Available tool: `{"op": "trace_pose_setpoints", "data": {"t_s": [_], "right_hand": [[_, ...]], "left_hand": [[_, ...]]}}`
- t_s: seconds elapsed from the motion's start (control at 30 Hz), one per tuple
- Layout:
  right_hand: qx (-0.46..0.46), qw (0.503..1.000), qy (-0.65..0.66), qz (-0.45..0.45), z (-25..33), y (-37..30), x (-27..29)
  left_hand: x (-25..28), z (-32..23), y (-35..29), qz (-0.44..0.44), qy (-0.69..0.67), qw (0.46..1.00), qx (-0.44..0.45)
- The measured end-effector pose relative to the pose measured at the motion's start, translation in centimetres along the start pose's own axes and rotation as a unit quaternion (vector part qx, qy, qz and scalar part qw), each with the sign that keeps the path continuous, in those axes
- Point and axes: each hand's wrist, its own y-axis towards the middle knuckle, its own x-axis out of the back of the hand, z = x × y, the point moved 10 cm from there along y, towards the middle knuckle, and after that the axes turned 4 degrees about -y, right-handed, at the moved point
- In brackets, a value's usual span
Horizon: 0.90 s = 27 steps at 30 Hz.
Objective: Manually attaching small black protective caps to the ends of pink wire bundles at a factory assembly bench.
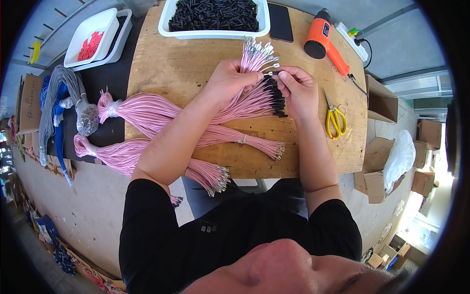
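Note:
My left hand (234, 82) is closed around a bundle of pink wires (252, 61) whose bare metal terminals (259, 48) fan out at the top. Thumb and forefinger pinch close to one wire's end. My right hand (299, 93) pinches a small black sleeve (275, 73) against that end, and the two hands almost meet. How far the sleeve covers the terminal is hidden by my fingers. Below, many wires of the same bundle spread over the table, their ends covered by black sleeves (278, 100).
More tied pink wire bundles (142, 110) lie on the wooden table (161, 63). A white tub (215, 34) of black sleeves stands at the back, beside a dark phone-like slab (281, 23). On the right are an orange heat gun (319, 36) and yellow-handled scissors (336, 120).

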Motion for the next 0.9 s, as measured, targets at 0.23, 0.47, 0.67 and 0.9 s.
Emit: {"op": "trace_pose_setpoints", "data": {"t_s": [0.23,0.47,0.67,0.9], "right_hand": [[0.005,1.0,-0.006,0.007,0.0,0.0,-0.1],[0.009,1.0,-0.012,0.013,0.0,0.0,-0.3],[0.001,1.0,0.016,-0.005,-0.2,0.3,0.5],[-0.13,0.971,0.19,0.065,-1.9,0.2,-0.5]], "left_hand": [[-0.2,0.0,0.0,0.006,-0.002,1.0,0.0],[-0.3,0.2,0.1,0.019,-0.004,1.0,0.009],[0.0,0.2,0.0,-0.001,-0.017,1.0,0.011],[-0.4,-0.1,0.0,0.025,0.0,1.0,-0.007]]}}
